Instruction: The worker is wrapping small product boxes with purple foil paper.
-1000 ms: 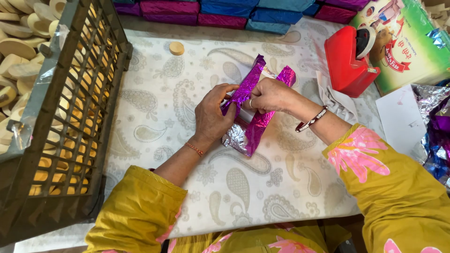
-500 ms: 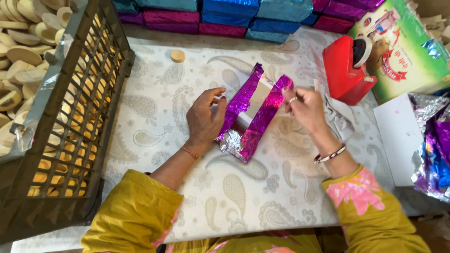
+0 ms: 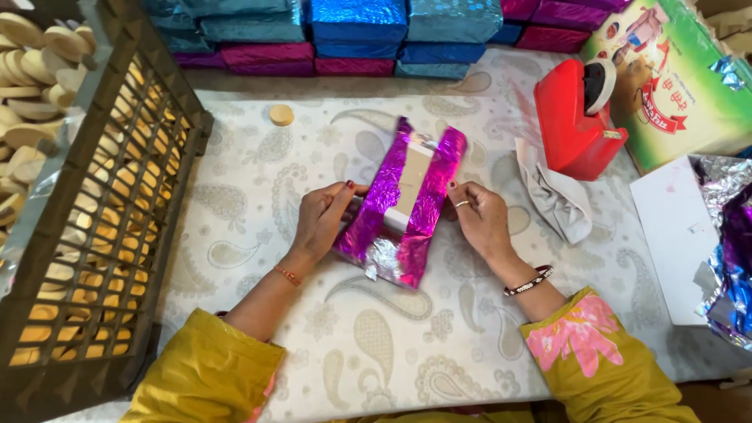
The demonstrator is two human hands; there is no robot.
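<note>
Magenta foil packet (image 3: 403,205) between left hand (image 3: 321,218), right hand (image 3: 479,219)

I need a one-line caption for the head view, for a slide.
Both hands fold purple foil around a box on a patterned cloth.

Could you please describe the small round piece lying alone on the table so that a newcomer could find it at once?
Start at the dark plastic crate on the left of the paisley cloth. Just past its far corner, before the row of foil-wrapped blocks, lies the small tan disc. Unlike the discs heaped behind the crate, it sits alone on the bare cloth.
</note>
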